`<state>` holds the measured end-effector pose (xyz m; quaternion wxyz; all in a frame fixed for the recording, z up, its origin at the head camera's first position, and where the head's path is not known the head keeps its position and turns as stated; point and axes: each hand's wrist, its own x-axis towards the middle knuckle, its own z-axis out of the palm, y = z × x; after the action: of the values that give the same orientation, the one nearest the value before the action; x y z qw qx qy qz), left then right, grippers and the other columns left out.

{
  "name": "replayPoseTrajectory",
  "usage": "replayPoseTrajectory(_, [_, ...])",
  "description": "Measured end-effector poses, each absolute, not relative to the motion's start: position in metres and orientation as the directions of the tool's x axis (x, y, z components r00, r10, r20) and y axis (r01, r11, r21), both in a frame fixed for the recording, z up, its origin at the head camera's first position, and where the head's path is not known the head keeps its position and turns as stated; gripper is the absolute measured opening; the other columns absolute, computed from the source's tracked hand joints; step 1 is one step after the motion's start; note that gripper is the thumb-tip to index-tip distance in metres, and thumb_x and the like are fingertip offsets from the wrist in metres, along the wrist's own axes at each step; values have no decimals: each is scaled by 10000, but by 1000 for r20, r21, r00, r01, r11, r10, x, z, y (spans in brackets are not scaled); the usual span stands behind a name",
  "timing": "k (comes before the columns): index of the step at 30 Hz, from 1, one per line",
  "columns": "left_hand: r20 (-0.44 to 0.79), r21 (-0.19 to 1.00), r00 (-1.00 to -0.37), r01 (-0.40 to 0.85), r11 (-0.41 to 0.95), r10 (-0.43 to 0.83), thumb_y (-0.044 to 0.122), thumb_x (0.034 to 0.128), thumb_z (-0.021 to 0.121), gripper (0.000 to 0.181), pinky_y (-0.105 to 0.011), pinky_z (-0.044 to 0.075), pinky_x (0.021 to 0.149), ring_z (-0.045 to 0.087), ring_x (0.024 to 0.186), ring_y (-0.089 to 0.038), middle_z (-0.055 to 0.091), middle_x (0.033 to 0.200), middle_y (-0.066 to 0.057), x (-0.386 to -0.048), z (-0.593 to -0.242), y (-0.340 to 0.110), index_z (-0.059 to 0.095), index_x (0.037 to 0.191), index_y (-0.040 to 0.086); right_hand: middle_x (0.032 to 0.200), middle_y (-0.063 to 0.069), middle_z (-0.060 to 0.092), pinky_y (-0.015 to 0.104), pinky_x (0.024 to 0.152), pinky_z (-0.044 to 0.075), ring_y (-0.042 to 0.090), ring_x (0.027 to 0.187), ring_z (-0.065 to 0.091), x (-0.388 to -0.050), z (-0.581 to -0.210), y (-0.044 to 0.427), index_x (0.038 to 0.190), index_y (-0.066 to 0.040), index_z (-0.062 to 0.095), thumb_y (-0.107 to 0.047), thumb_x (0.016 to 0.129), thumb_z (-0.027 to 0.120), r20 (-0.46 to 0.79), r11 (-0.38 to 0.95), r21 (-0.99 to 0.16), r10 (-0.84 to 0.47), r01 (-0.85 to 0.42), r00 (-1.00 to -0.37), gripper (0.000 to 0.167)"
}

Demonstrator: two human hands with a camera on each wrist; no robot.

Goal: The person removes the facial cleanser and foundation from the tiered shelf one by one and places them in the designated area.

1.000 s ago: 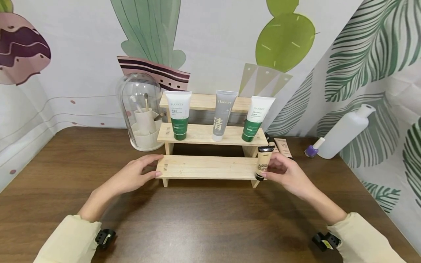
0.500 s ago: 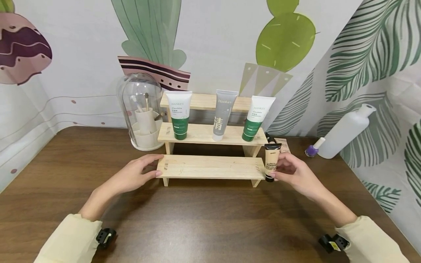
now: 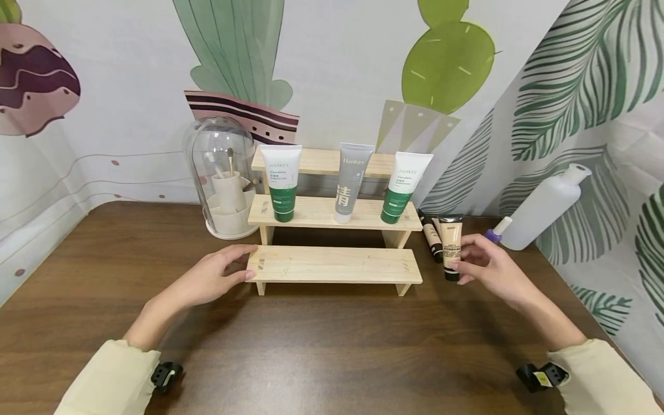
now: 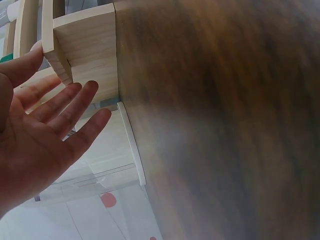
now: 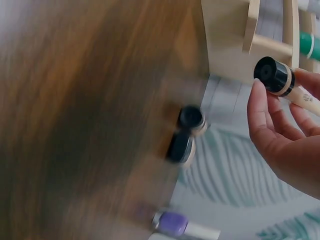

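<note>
In the head view my left hand (image 3: 212,274) holds the left end of the wooden step shelf (image 3: 332,265), thumb at the front edge and forefinger at the rear edge of the lowest board. The left wrist view shows the other fingers (image 4: 82,132) stretched out beside the board's end. My right hand (image 3: 493,268) pinches a beige foundation tube (image 3: 451,248), upright with its black cap down, to the right of the shelf. The right wrist view shows this black cap (image 5: 272,76) between thumb and fingers. Another beige tube (image 3: 433,241) lies behind it.
On the middle board stand two white-and-green tubes (image 3: 282,184) with a grey tube (image 3: 353,181) between them. A glass-domed brush holder (image 3: 228,196) is at the left. Purple nail polish (image 5: 173,223) and a white bottle (image 3: 544,207) sit at the right.
My right hand has moved the foundation tube right, from in front of the lowest board's right end to beside the shelf. My left hand has stayed at the board's left end.
</note>
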<state>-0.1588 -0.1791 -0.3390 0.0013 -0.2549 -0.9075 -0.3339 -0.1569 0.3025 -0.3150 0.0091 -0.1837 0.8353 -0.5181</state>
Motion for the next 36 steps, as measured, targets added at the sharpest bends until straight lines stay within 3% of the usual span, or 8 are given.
replayPoseTrajectory(7, [174,599,-871,464,652,460,121,873,619,465,-486,418,887,548,1060,-331,539,1207,-211,-158,-338,-179,466,1272,-63,895,74,569,387,604,538,164,692,614,-168,-318,328,1130,66,382,-16,890,567,31,490,-860,-229,-143,-973,314])
replayPoseTrajectory(14, [170,599,-872,461,655,458,130,878,615,468,-489,419,885,547,1061,-333,536,1211,-210,-158,-339,-180,462,1277,-59,876,-2,579,379,598,541,137,714,613,-182,-325,352,1166,84,334,-20,915,522,-51,462,-886,-176,-36,-983,330])
replayPoseTrajectory(22, [166,603,-876,454,656,454,137,878,617,473,-489,416,889,542,1071,-332,533,1220,-202,-158,-340,-180,460,1285,-48,897,-25,591,372,611,540,148,680,580,-195,-332,367,1256,157,243,-31,920,499,-124,487,-873,-155,34,-980,463])
replayPoseTrajectory(36, [163,610,-877,449,653,452,146,879,617,476,-486,419,884,541,1071,-325,537,1216,-196,-158,-339,-180,460,1287,-43,762,21,542,324,559,535,85,597,551,-210,-353,375,1259,168,274,-114,915,545,-138,577,-814,-75,70,-988,521])
